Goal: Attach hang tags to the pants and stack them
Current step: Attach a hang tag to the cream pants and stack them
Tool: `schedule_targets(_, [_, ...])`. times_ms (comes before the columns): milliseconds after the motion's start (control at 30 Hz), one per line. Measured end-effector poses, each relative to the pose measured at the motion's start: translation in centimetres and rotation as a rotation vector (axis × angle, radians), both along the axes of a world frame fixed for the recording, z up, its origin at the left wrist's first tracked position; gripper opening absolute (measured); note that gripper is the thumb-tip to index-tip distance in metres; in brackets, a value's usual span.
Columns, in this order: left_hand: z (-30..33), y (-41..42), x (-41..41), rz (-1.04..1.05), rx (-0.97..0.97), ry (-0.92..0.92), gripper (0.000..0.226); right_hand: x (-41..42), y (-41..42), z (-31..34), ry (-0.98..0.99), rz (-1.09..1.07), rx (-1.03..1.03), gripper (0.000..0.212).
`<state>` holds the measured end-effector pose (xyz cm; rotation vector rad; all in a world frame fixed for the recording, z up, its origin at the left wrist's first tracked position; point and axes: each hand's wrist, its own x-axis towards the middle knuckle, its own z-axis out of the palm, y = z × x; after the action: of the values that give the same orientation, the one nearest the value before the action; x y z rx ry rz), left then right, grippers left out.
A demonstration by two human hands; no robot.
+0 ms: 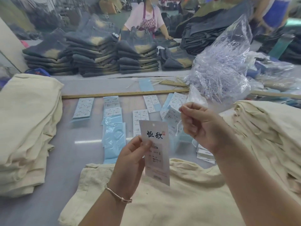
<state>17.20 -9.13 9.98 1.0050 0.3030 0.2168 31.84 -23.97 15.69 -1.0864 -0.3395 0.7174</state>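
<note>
Her left hand [130, 154] pinches the hang tag [155, 150] upright above the cream pants [179, 201]; her right hand [202, 126] grips a thin string [178, 128]. Steady the tag, then thread its punched hole.

A single head-worn camera looks forward and down, close over the grey worktable [48, 201], taking in the folded dark jeans stacks [96, 59] beyond.

Hang tag [154, 149] white w/ black brush chars, small red seal. Pants [179, 201] cream, plain. Sticker sheets [114, 139] pale blue. Far jeans stacks [96, 53] grey-blue w/ tan faded patches.
</note>
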Motion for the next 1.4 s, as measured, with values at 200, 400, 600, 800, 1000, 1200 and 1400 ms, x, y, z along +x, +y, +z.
schedule_targets(200, [3.0,-0.1,-3.5,0.152,0.166,-0.05,0.018,-8.0,0.1,0.8,-0.124,-0.047,-0.084,0.012])
schedule_targets(400, [4.4,0.3,-6.6,0.243,0.409,-0.064,0.014,-12.4,-0.6,1.8,-0.251,-0.149,-0.107,0.012])
schedule_targets(600, [4.9,-1.1,-8.9,0.293,0.81,-0.107,0.017,-16.0,-0.2,1.7,-0.686,-0.295,-0.268,0.008])
schedule_targets(800, [5.0,-2.2,-10.0,0.376,1.079,-0.174,0.01,-17.3,0.7,1.4,-0.984,-0.473,-0.497,0.017])
schedule_targets(1000, [5.1,-2.4,-10.4,0.348,1.13,-0.245,0.009,-17.7,0.5,1.5,-1.035,-0.489,-0.589,0.018])
schedule_targets(1200, [5.0,-1.6,-9.7,0.211,0.604,-0.169,0.022,-17.8,0.0,1.2,-1.009,-0.443,-0.554,0.015])
schedule_targets(1400, [3.8,-1.9,-8.9,0.044,0.286,-0.105,0.014,-17.2,-0.4,0.7,-1.019,-0.358,-0.613,0.013])
